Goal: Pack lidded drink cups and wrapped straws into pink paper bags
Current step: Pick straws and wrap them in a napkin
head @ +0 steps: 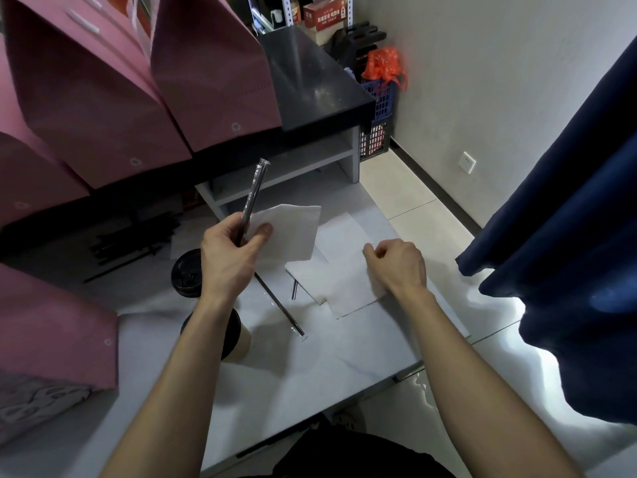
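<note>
Wrapped straw [253, 198] plus a napkin [289, 232] sit pinched upright in your left hand [227, 257]; light, stiff, slick film, so grip mid-shaft. Right hand [396, 263] pinches the napkin stack [344, 288] on the surface [310, 367].

I stand in the back area of a drink shop: pink paper bags [103, 98] line a dark counter [320, 84], lidded cups [188, 274] and wrapped straws [131, 246] crowd my white bench [310, 357], and stock boxes [324, 15] fill a metal rack.
</note>
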`<control>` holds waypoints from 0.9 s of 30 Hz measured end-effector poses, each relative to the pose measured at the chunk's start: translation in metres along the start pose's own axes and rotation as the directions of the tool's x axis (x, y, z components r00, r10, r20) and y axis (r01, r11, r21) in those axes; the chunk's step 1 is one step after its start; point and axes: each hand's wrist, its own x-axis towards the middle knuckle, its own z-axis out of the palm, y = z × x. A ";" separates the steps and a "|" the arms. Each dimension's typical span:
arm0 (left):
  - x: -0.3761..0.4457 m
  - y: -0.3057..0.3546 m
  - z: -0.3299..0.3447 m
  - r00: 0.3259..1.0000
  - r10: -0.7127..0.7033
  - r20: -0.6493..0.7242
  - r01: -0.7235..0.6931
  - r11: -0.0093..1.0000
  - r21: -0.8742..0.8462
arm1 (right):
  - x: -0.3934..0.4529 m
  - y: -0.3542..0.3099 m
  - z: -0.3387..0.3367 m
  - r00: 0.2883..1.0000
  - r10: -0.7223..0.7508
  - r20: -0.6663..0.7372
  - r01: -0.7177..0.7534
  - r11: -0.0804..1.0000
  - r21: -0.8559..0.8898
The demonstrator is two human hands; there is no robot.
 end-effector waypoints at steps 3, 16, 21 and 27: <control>0.000 0.002 0.001 1.000 0.010 0.016 -0.010 1.000 0.007 | 0.017 -0.017 0.006 0.995 -0.090 -0.046 0.086 0.992 -0.090; 0.002 0.013 -0.015 0.998 -0.014 0.055 0.015 1.000 -0.021 | 0.055 -0.067 0.009 0.992 -0.012 0.122 -0.034 0.930 0.367; 0.008 0.026 -0.023 0.976 0.013 0.218 -0.017 1.000 0.018 | 0.037 -0.091 -0.020 0.971 -0.189 0.145 0.069 0.807 0.586; 0.021 0.033 -0.024 0.978 0.007 0.206 -0.032 0.992 0.120 | 0.009 -0.129 -0.037 0.888 -0.358 0.288 0.025 0.664 0.748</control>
